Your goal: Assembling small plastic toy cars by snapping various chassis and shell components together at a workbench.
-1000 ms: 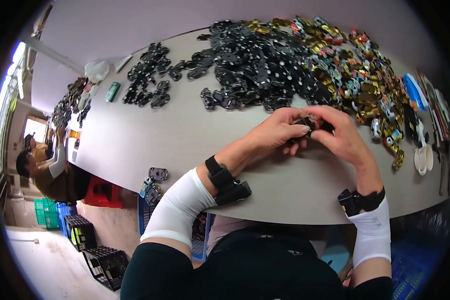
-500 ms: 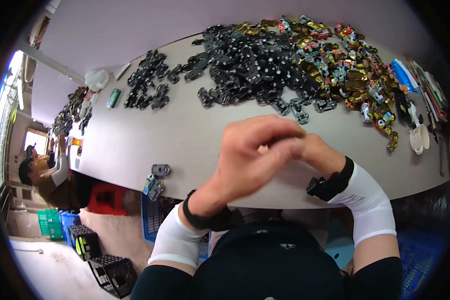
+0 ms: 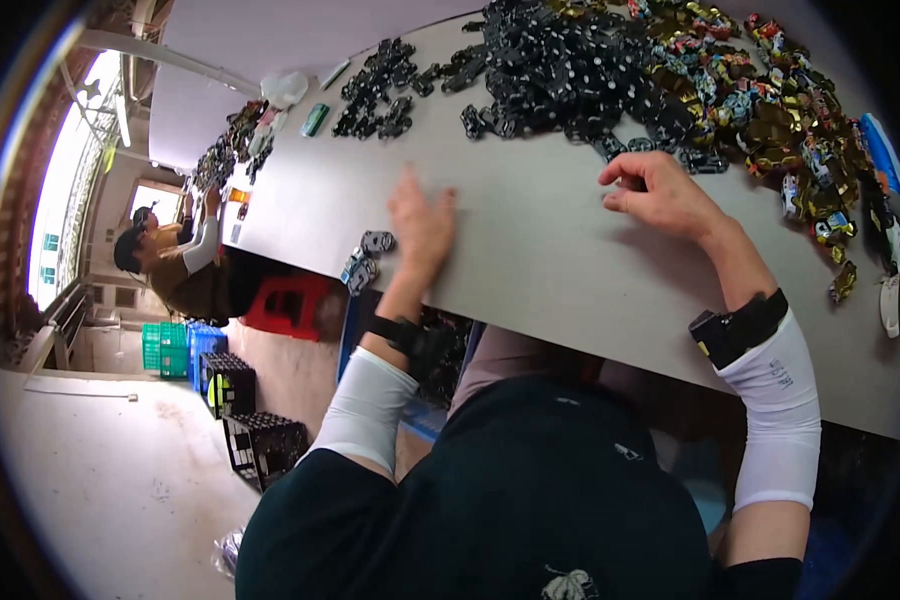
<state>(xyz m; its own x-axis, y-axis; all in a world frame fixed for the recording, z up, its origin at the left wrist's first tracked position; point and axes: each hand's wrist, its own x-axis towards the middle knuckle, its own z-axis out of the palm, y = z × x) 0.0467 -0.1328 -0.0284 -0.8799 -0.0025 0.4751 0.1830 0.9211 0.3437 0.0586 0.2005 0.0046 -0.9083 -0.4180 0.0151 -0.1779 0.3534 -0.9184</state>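
- Evidently the left hand (image 3: 422, 222) is free: its fingers are spread and blurred above the pale counter (image 3: 530, 260), and no object shows in its grasp.
- The right hand (image 3: 665, 197) also looks empty, thumb and curled fingers parted with nothing visible between them; the inside of the palm is hidden. It is poised near the front fringe of the dark heap, a half-pinch that would suit small parts.
- The dark car-shaped pieces (image 3: 560, 75) lie piled toward the counter's far side, probably so that the near surface leaves room for both forearms.
- To the right, the gold and multicoloured pieces (image 3: 775, 145) adjoin that heap, their edges mingling; the two kinds seem grouped by look, both within the right arm's range.
- A smaller dark cluster (image 3: 378, 95) sits apart on the left, perhaps as a separate batch, though the reason cannot be told.
- Close to the left hand, a few pieces (image 3: 360, 268) rest together at the counter's near edge, well away from the heaps, which likely prevents mixing.
- The green object (image 3: 314, 120) and pale plastic bag (image 3: 284, 90) stand beyond the smaller cluster, presumably out of the working area.
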